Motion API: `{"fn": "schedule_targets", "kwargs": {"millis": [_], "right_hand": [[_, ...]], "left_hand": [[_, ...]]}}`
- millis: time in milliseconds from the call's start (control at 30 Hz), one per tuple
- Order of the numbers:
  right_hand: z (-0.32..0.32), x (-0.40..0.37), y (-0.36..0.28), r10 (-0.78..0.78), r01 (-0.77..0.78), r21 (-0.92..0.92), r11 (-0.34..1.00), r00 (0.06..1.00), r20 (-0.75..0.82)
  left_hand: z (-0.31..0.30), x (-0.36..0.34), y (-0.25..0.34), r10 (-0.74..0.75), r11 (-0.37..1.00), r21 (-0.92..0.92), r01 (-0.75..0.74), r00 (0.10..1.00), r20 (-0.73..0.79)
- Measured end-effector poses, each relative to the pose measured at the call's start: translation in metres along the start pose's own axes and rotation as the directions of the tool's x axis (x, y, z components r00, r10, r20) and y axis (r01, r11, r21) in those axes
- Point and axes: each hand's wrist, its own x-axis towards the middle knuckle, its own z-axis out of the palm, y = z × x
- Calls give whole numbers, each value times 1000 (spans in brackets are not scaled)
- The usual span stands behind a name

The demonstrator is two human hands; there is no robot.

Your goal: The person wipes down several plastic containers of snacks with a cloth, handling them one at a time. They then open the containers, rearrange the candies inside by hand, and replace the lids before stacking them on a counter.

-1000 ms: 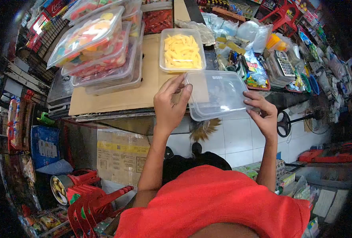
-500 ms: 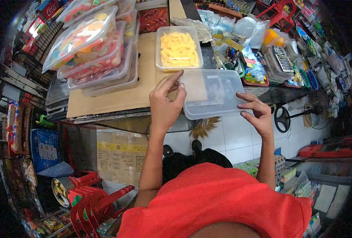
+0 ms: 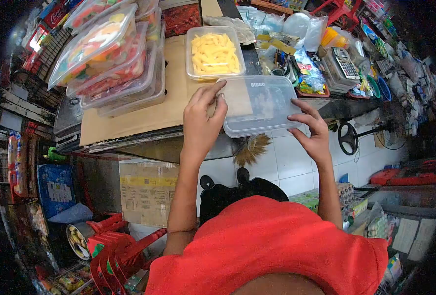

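Note:
A clear plastic container lid (image 3: 262, 105) with raised lettering spans the gap between my two hands, its near part hanging out past the table edge. My left hand (image 3: 205, 115) grips its left edge, thumb and fingers bent around the rim. At the opposite side, my right hand (image 3: 311, 130) pinches the right edge with fingertips and thumb. Just beyond the lid stands a clear tub of yellow stick-shaped pieces (image 3: 215, 54) on the cardboard (image 3: 129, 120). Part of the lid's left rim is hidden behind my left fingers.
Stacked clear tubs of colourful sweets (image 3: 105, 59) rise at the left of the table. A calculator (image 3: 345, 64) and bagged goods crowd the right. Below are a broom head (image 3: 252, 149), a fan (image 3: 392, 130), a cardboard box (image 3: 149, 191) and red plastic chairs (image 3: 115, 250).
The view has shifted slightly, so the table and tubs appear a little higher and further left. Both hands keep the lid at its edges, with the right fingers slightly rearranged.

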Motion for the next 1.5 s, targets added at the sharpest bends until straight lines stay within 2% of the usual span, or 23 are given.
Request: {"fn": "schedule_targets", "kwargs": {"millis": [67, 167, 233, 300, 367, 433, 500, 567, 633, 700, 833, 900, 967, 1033, 1100, 1167, 1233, 1267, 1300, 1367, 1400, 1433, 1500], "right_hand": [[-3, -2, 4, -3, 2, -22, 1000, 1000, -4], [-25, 2, 12, 0, 5, 57, 998, 996, -90], [-42, 7, 20, 41, -7, 189, 982, 983, -178], [-57, 24, 23, 74, -30, 162, 986, 958, -279], [-62, 47, 27, 245, -188, 187, 964, 901, -358], [-57, 81, 29, 234, -175, 190, 966, 904, -359], [-45, 120, 47, 212, -170, 146, 975, 910, -356], [-25, 162, 56, 27, -17, 32, 999, 933, -359], [-2, 207, 60, -133, 42, -235, 971, 913, -386], [23, 257, 81, -317, 129, -430, 894, 859, -401], [84, 322, 83, -233, -15, -535, 845, 889, -393], [111, 345, 88, -189, -34, -540, 841, 916, -353], [140, 359, 96, -158, 23, -537, 843, 966, -207], [161, 364, 103, -167, 74, -492, 868, 975, -148], [167, 367, 104, -63, 36, -480, 877, 997, -39], [149, 361, 95, -85, 91, -458, 884, 996, 35], [125, 349, 93, -225, 260, -426, 867, 966, 132], [115, 344, 95, -207, 286, -376, 881, 949, 236], [108, 335, 99, -201, 281, -384, 879, 951, 235], [100, 312, 112, -272, 344, -104, 933, 865, 422], [99, 310, 116, -73, 163, -157, 974, 883, 464], [95, 304, 119, -67, 159, -163, 974, 884, 462], [89, 292, 123, -306, 376, -120, 919, 870, 386]], "left_hand": [[-1, 0, 2, 23, 1000, -1, -23, 1000, -13], [-7, 1, 8, 24, 994, -104, -32, 997, -73], [-18, 3, 10, 85, 995, 69, -76, 986, -146], [-25, 10, 3, 63, 997, 46, -56, 987, -149], [-27, 17, -4, 330, 892, 395, -218, 913, -240], [-25, 21, -1, 291, 906, 383, -181, 923, -253], [-18, 26, -11, 311, 893, 406, -192, 917, -249], [-13, 25, -22, 290, 899, 398, -183, 930, -227], [-11, 23, -23, 269, 863, 484, -148, 944, -191], [-12, 22, -20, 243, 873, 469, -132, 952, -184], [-11, 23, -24, 230, 889, 442, -119, 951, -208], [-11, 24, -28, 212, 921, 370, -122, 954, -213], [-11, 24, -26, 197, 928, 361, -98, 948, -249], [-12, 24, -28, 175, 946, 310, -94, 954, -243], [-12, 23, -31, 179, 944, 316, -92, 949, -260], [-13, 23, -29, 185, 946, 303, -111, 956, -227], [-11, 24, -30, 196, 948, 294, -121, 950, -241], [-11, 24, -30, 208, 948, 290, -131, 945, -254], [-11, 24, -28, 208, 950, 281, -134, 945, -251], [-14, 24, -18, 249, 935, 310, -175, 944, -219], [-15, 24, -18, 247, 922, 350, -164, 947, -206], [-16, 24, -17, 246, 924, 343, -167, 948, -203], [-19, 24, -13, 289, 860, 478, -181, 944, -161]]}}
